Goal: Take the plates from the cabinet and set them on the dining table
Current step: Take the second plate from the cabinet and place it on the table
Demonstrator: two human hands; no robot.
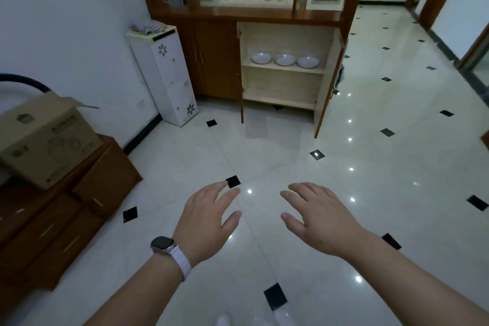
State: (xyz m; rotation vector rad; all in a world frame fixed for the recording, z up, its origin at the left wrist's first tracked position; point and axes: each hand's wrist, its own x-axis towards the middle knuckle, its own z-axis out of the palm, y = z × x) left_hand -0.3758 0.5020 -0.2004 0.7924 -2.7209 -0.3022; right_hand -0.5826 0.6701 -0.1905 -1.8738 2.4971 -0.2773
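Three white plates stand side by side on the upper shelf of the open wooden cabinet [283, 82]: a left plate [261, 58], a middle plate [285, 59] and a right plate [308, 61]. Both cabinet doors hang open. My left hand [209, 219], with a watch on its wrist, and my right hand [317, 217] are stretched out over the tiled floor, palms down, fingers apart, holding nothing. Both hands are well short of the cabinet. No dining table is in view.
A white narrow floor unit [169, 74] stands left of the cabinet. A cardboard box [45, 140] sits on a low wooden drawer chest [66, 219] at the left. The right cabinet door [328, 87] juts into the glossy tiled floor [264, 156].
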